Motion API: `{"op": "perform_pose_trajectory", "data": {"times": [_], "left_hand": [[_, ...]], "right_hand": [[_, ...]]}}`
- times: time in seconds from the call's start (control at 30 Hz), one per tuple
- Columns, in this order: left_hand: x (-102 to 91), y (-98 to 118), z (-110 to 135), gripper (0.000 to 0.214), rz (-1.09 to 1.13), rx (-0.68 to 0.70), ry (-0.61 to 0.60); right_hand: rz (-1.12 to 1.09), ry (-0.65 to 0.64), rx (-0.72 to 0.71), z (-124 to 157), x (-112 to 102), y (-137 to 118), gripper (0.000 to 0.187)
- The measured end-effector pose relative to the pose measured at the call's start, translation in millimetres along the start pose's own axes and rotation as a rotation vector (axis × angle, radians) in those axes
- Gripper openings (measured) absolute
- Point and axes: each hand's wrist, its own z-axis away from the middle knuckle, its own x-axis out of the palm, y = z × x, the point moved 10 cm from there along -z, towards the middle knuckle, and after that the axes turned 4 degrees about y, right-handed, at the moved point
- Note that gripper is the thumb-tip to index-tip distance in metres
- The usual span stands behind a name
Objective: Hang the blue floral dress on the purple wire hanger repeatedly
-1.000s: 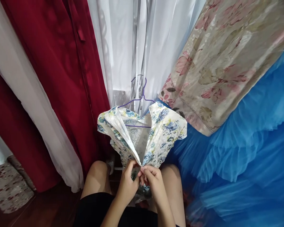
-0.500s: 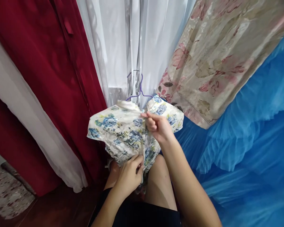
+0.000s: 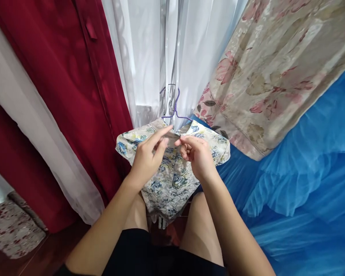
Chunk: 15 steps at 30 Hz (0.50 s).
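A white dress (image 3: pixel 163 184) with blue and yellow-green flowers hangs in front of my knees on a purple hanger (image 3: pixel 176 109). At the back of its neckline, my right hand (image 3: pixel 197 153) pinches the top edge beside the centre seam. Something small and dark shows at those fingertips, too small to name. My left hand (image 3: pixel 151 153) is raised over the left side of the neckline, with its index finger stretched out and its thumb apart. No cloth shows between the left fingers. Below the hands, the dress's centre seam lies closed.
White drapes (image 3: pixel 143 57) hang behind the hanger, with pale ribbons running down to it. Red fabric (image 3: pixel 103 76) hangs at the left, a beige floral garment (image 3: pixel 264 84) at the upper right, and blue tulle (image 3: pixel 299 180) below that. The floor (image 3: pixel 66 245) is dark reddish.
My left hand has left the lower part of the seam and come up beside the neckline, its fingers spreading. My right hand stays at the neckline. The collar flap has settled.
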Motion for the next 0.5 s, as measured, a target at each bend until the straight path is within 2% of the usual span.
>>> {"op": "perform_pose_trajectory", "data": {"times": [0.07,0.17,0.27,0.3,0.37,0.43,0.5], "left_hand": [[5.9,19,-25,0.020,-0.058,0.120,-0.017],[9.7,34,-40,0.017,-0.150,0.192,0.033],[-15.0,27,-44,0.015,-0.118,0.166,0.230],[-29.9,16,-45,0.015,-0.072,0.133,0.313],[-63.7,-22,-48,0.016,0.051,0.017,0.473],[-94.2,-77,-47,0.020,0.214,-0.158,0.607],[-113.0,-141,-31,0.025,0.463,-0.399,0.763]], "right_hand": [[0.051,-0.010,-0.038,-2,1,-5,0.025],[0.126,0.020,-0.085,-11,-1,0,0.027],[0.205,0.051,-0.072,-17,-3,27,0.029],[0.223,0.052,-0.050,-16,-3,39,0.030],[0.227,0.038,0.003,-11,-4,60,0.030],[0.197,0.027,0.037,-2,-4,73,0.030],[0.169,0.003,0.048,6,0,76,0.030]]}}
